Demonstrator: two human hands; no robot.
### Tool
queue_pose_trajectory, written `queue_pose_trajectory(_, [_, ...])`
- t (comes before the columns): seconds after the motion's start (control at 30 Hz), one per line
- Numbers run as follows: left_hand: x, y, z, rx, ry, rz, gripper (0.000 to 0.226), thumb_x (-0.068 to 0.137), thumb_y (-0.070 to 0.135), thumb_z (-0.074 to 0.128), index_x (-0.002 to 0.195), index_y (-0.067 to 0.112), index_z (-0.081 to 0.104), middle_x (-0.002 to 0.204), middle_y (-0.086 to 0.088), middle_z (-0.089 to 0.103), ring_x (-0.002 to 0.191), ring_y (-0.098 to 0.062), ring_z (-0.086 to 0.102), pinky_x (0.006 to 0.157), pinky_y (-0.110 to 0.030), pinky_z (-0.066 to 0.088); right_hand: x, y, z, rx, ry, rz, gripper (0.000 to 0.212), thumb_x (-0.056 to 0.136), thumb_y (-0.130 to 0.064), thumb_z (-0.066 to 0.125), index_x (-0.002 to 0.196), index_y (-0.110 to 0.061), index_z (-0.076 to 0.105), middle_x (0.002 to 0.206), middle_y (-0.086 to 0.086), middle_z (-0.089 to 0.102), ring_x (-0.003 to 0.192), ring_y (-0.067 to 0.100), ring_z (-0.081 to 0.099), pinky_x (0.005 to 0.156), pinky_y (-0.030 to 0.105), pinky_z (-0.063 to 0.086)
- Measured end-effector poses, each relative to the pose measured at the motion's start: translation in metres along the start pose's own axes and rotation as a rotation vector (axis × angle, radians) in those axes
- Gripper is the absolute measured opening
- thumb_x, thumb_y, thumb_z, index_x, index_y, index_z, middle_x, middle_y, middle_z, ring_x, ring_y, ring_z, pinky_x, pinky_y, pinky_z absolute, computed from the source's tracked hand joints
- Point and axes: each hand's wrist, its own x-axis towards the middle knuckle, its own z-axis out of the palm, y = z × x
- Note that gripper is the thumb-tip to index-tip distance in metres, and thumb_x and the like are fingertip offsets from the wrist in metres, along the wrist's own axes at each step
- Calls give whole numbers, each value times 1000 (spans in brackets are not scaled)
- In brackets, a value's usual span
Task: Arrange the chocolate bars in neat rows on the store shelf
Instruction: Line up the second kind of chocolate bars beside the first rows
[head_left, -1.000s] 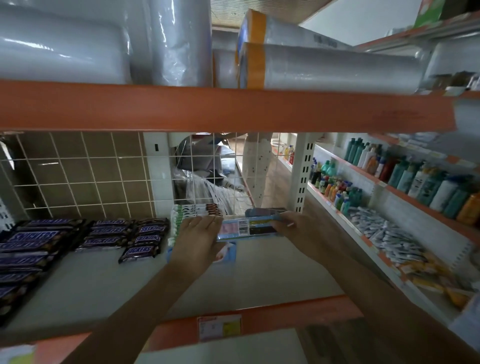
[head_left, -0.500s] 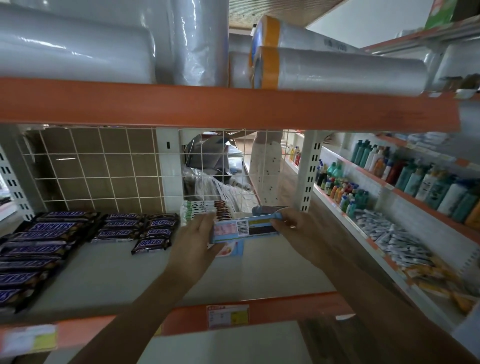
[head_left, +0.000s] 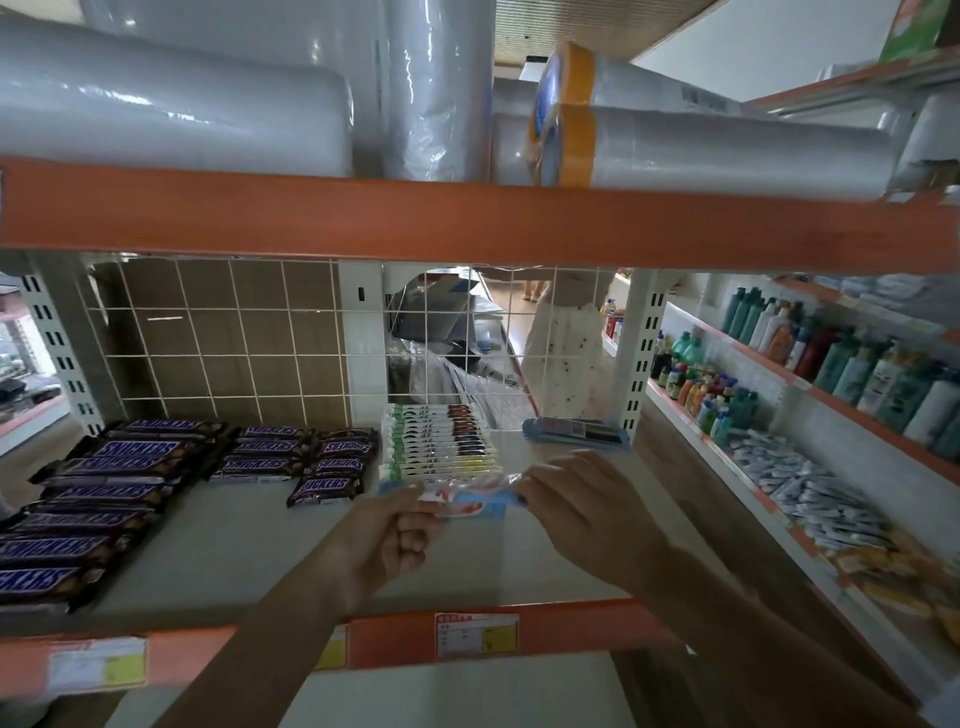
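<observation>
Flat glossy chocolate bar (head_left: 467, 500) between hands

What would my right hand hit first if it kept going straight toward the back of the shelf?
Probably the blue packet lying by the wire grid, straight beyond the right hand; depth is hard to judge.

shop | orange-edged shelf (head_left: 467, 228) | price tag (head_left: 475, 635) | Snickers bars (head_left: 130, 467) | bottles (head_left: 852, 364)

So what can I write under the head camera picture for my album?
Both hands, left and right, hold a light blue chocolate bar over the shelf beside Snickers rows.
</observation>
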Motion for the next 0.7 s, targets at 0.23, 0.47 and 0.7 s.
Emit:
queue_pose_trajectory(0.23, [-3, -2, -8, -235, 68, 124, 16, 92, 17, 48, 78, 12, 53, 48, 0, 51, 36, -6, 38, 39, -14, 35, -13, 1, 11, 0, -85, 76, 21, 94, -28, 45, 108, -15, 52, 114, 2, 54, 101, 15, 50, 91, 28, 40])
queue_pose_trajectory(0.47, [-9, -9, -7, -238, 127, 303, 20, 93, 13, 48, 74, 9, 53, 48, -1, 58, 37, -6, 48, 38, -14, 41, 6, 5, 7, 965, -396, 1250, 21, 96, -26, 46, 95, -14, 63, 93, 8, 67, 73, 3, 60, 66, 12, 47])
queue_pose_trajectory(0.7, [-11, -17, -7, -130, 113, 377, 48, 94, 12, 48, 49, 12, 66, 52, -7, 58, 40, -9, 48, 38, -17, 39, 20, -3, 6, 1197, -611, 1353, 18, 93, -25, 54, 81, -14, 63, 83, 6, 65, 75, 14, 62, 67, 24, 51])
